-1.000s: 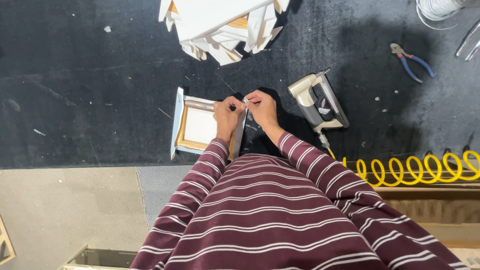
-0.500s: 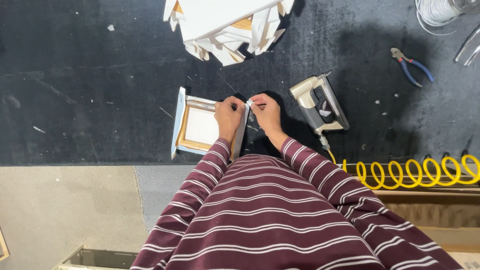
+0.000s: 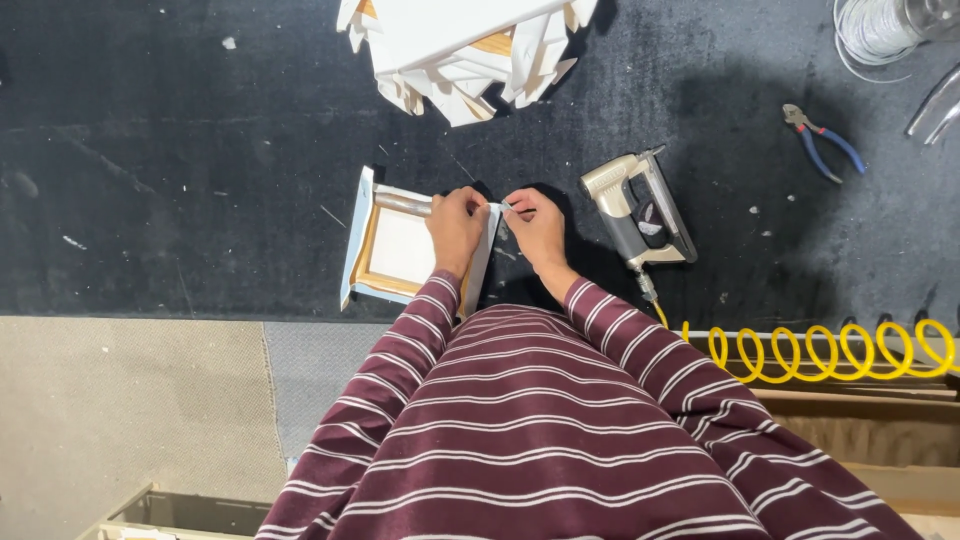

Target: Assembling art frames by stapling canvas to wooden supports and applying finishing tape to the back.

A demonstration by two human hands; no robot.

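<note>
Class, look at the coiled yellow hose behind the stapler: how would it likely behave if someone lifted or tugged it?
The yellow hose is wound in springy loops, so it would probably stretch and sag rather than stay stiff. It joins the stapler, so a tug might drag that tool across the dark mat. It looks thin and probably light.

Black work mat (image 3: 180,150) bearing a pile of white frames (image 3: 465,50) at top, a staple gun (image 3: 640,210) (fed by a coiled yellow hose (image 3: 830,350)), blue-handled pliers (image 3: 822,143), and a wire spool (image 3: 880,28).
</note>
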